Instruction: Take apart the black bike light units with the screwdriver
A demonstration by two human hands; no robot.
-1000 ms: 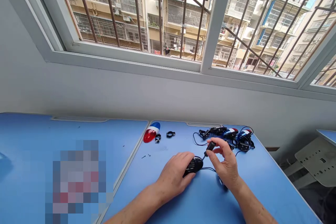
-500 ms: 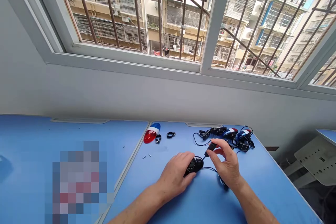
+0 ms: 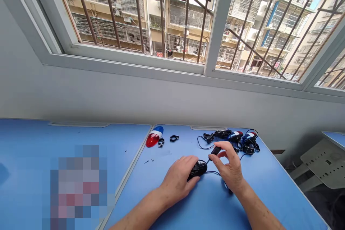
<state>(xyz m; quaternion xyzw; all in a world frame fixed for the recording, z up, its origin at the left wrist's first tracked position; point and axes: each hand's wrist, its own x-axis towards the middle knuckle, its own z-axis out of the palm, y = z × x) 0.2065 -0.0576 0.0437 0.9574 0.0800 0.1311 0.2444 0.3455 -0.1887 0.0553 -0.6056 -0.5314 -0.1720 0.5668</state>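
Observation:
On the blue desk, my left hand (image 3: 181, 176) is closed round a black oval housing (image 3: 198, 169) with a cable coming out of it. To its right, my right hand (image 3: 228, 163) pinches a small black connector (image 3: 215, 151) at the end of a short cable that runs to the housing. A second black cable (image 3: 212, 172) leads from the housing and passes under my right hand. The red, white and blue oval cover (image 3: 155, 137) lies apart at the back left, beside two black ring clamps (image 3: 161, 142) (image 3: 174, 138).
Two small screws (image 3: 147, 161) lie left of my left hand. Several cabled black parts and striped oval units (image 3: 235, 136) are clustered at the back right. A seam (image 3: 132, 165) divides the two blue desks (image 3: 167, 194); the wall (image 3: 134, 93) and barred window rise behind.
The view has shifted slightly. Both hands keep their holds on the housing and the connector, with hardly any other movement.

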